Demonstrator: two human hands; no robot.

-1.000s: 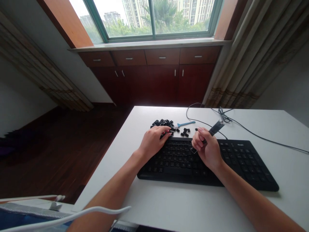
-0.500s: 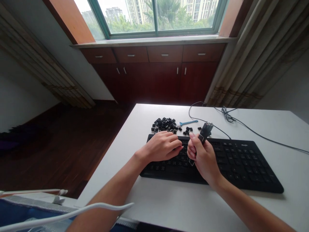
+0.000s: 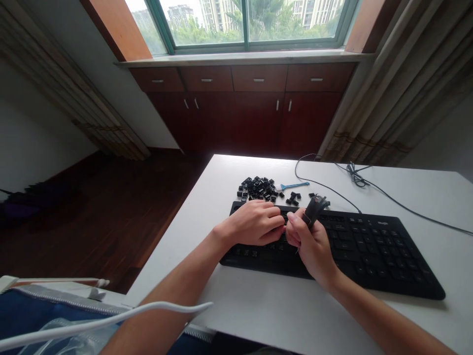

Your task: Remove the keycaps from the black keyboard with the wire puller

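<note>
A black keyboard lies on the white table, with many keycaps gone from its left part. My right hand is closed round a black keycap puller, held tilted above the middle of the keyboard. Thin wire shows below the fist. My left hand rests over the left part of the keyboard, its fingers curled together and close to the right fingertips. Whatever those fingers hold, if anything, is hidden. Behind the keyboard a heap of loose black keycaps lies beside a small blue brush.
Several more keycaps lie between the heap and the right hand. A black cable with a tied bundle runs across the table's right side. A white curved tube crosses the left forearm at lower left.
The puller has tipped lower and its wire end is less visible now. Both hands stay close together over the keyboard. The whole view has shifted slightly.
</note>
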